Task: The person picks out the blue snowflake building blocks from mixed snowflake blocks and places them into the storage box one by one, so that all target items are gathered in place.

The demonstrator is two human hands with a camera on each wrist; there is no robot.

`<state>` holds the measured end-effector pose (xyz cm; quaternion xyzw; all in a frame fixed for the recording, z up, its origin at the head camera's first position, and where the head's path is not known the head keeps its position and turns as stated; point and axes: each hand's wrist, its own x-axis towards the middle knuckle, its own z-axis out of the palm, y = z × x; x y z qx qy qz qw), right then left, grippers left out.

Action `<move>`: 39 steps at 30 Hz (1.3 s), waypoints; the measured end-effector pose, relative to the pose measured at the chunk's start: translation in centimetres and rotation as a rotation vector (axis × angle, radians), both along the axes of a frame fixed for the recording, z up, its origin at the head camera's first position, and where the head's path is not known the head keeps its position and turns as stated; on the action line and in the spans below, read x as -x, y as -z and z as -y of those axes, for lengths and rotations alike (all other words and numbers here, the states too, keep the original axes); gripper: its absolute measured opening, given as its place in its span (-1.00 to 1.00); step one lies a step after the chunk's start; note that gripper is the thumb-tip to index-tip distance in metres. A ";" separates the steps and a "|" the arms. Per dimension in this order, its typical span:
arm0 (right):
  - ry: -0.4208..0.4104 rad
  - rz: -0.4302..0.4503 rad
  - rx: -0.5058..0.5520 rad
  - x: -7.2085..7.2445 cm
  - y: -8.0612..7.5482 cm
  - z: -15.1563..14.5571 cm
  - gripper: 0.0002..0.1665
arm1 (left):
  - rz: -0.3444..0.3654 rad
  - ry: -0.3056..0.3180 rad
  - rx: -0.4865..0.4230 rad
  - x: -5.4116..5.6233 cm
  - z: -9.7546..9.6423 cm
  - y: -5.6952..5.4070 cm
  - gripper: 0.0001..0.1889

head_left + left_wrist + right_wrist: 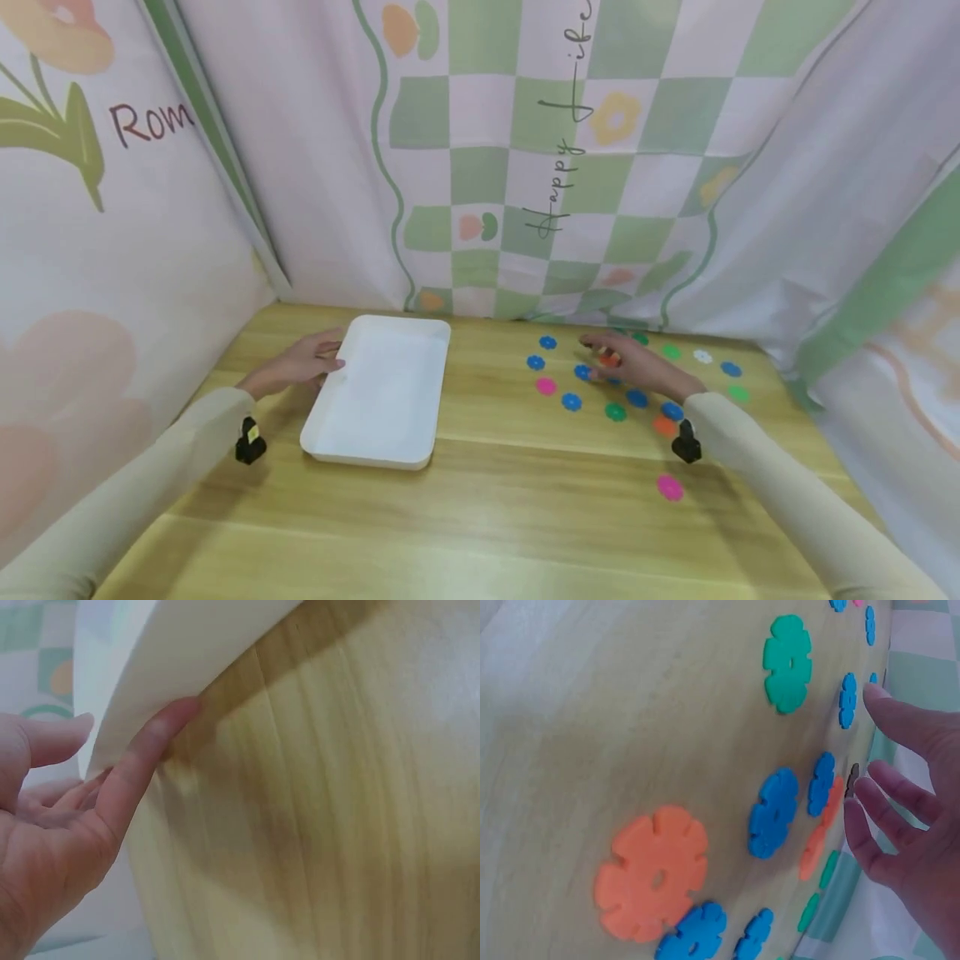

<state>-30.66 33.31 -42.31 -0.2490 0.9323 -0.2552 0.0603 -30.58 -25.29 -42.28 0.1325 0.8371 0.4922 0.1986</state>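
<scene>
On the left of the table lies a white rectangular tray (pixel 378 392). My left hand (pixel 303 362) grips its left side, thumb over the rim and fingers against the outer wall, as the left wrist view also shows. Over several flower-shaped plastic discs at the right is my right hand (pixel 637 365), its fingers loosely bent and holding nothing. Close to its fingertips in the right wrist view are a dark brown disc (pixel 853 780) and a blue disc (pixel 821 784). An orange disc (pixel 652 874) and a green disc (pixel 787 664) lie flat nearby.
Pink discs lie toward the front (pixel 670 487) and left (pixel 546 386) of the scattered group. A white disc (pixel 702 356) is among those at the back right. The wooden table (pixel 480 517) meets a checkered curtain (pixel 540 183) at the back.
</scene>
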 end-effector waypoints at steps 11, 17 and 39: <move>0.065 0.115 0.025 0.9 0.8 0.0 -0.23 | 0.096 0.045 -0.107 0.3 0.4 0.5 -0.22; 0.072 0.219 0.053 1.4 0.8 -0.2 -0.32 | 0.104 0.039 -0.112 0.3 0.5 0.4 -0.20; 0.002 0.229 0.218 1.7 2.8 -0.8 -0.60 | 0.152 0.023 -0.195 0.2 -0.2 1.3 -0.18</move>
